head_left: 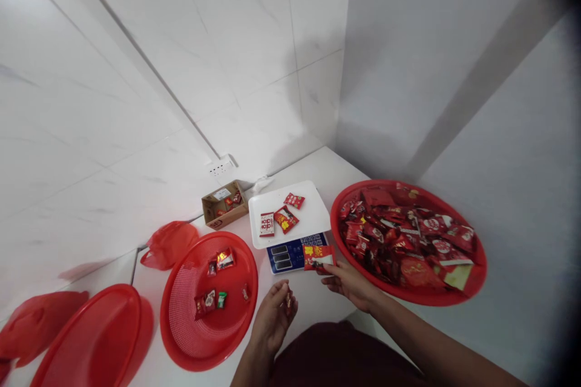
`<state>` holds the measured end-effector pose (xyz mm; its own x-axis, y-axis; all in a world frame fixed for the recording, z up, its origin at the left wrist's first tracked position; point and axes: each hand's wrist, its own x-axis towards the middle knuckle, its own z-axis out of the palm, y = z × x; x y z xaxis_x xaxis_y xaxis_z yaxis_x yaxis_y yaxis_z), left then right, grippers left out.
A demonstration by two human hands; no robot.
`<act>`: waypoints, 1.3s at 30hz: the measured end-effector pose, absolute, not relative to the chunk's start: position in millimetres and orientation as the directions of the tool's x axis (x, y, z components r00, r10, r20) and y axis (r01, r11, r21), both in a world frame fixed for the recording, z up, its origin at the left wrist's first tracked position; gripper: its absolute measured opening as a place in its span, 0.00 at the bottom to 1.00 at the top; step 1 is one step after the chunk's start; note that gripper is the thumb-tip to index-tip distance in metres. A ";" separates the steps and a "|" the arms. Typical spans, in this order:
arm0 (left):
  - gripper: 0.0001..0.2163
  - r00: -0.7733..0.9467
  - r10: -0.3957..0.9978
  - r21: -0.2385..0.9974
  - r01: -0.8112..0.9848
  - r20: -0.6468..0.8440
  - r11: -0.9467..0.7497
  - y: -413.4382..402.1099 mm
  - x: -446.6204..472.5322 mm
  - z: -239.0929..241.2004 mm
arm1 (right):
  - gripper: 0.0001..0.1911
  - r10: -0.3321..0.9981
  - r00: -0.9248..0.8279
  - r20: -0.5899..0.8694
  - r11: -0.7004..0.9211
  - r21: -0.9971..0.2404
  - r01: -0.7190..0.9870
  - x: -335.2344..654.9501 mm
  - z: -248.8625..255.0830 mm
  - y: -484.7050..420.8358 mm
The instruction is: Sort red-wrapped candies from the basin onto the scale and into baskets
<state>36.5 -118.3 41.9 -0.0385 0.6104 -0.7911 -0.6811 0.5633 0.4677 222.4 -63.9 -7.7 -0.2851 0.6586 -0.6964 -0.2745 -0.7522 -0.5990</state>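
My right hand (348, 285) pinches a red snack packet (318, 255) with yellow print by its lower edge, in front of the scale's blue panel (284, 257). Close by on the left, my left hand (273, 315) is closed, its fingertips together around something small that I cannot make out. On the white scale tray (311, 222) lie a white-and-red packet (267, 225), a red-and-yellow packet (285, 219) and a smaller red packet (294, 200). A large red basin (480, 266) full of mostly red wrapped snacks (408, 236) stands beside my right forearm.
Left of my hands sits a red basket (181, 329) holding several wrapped sweets, one of them green (221, 299). A small cardboard box (226, 216) with sweets stands behind it. Further left are another red basket (102, 332) and red plastic bags (170, 245). Walls (254, 103) close off the back.
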 end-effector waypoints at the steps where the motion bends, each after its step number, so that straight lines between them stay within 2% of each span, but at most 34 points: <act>1: 0.07 -0.035 0.604 0.460 -0.683 -0.796 0.567 -119.8 31.4 41.4 | 0.08 0.661 -0.274 -0.699 -0.749 -0.596 -0.289 219.8 -7.9 -63.1; 6: 0.12 -0.004 0.632 0.490 -0.636 -0.775 0.596 -117.8 0.1 43.6 | 0.07 0.684 -0.204 -0.700 -0.718 -0.596 -0.360 207.7 -7.6 -59.1; 12: 0.13 -0.001 0.693 0.584 -0.539 -0.721 0.606 -104.3 -24.2 50.1 | 0.08 0.696 -0.107 -0.710 -0.682 -0.607 -0.408 195.8 -9.1 -52.6; 22: 0.13 0.127 0.653 0.528 -0.485 -0.746 0.697 -101.3 -53.1 39.7 | 0.02 0.654 -0.020 -0.756 -0.647 -0.546 -0.531 174.1 -9.4 -55.8; 27: 0.18 0.112 0.586 0.499 -0.412 -0.803 0.762 -91.8 -57.2 42.6 | 0.04 0.630 -0.074 -0.773 -0.704 -0.529 -0.474 164.2 -5.8 -64.8; 29: 0.17 0.104 0.579 0.511 -0.363 -0.809 0.779 -90.0 -56.7 41.3 | 0.04 0.623 -0.114 -0.774 -0.732 -0.527 -0.432 159.5 -4.1 -70.3; 33: 0.16 0.117 0.600 0.543 -0.317 -0.791 0.778 -90.4 -54.1 35.2 | 0.05 0.621 -0.163 -0.767 -0.756 -0.530 -0.383 152.1 -2.7 -83.5; 39: 0.21 0.110 0.642 0.576 -0.346 -0.759 0.741 -94.1 -54.9 34.0 | 0.06 0.624 -0.189 -0.759 -0.769 -0.551 -0.326 153.2 -8.2 -99.9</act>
<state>-54.9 -94.1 34.0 0.1103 0.6416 -0.7591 -0.3457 0.7408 0.5759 153.2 -99.9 -8.2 -0.1888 0.6236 -0.7586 -0.3256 -0.7685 -0.5508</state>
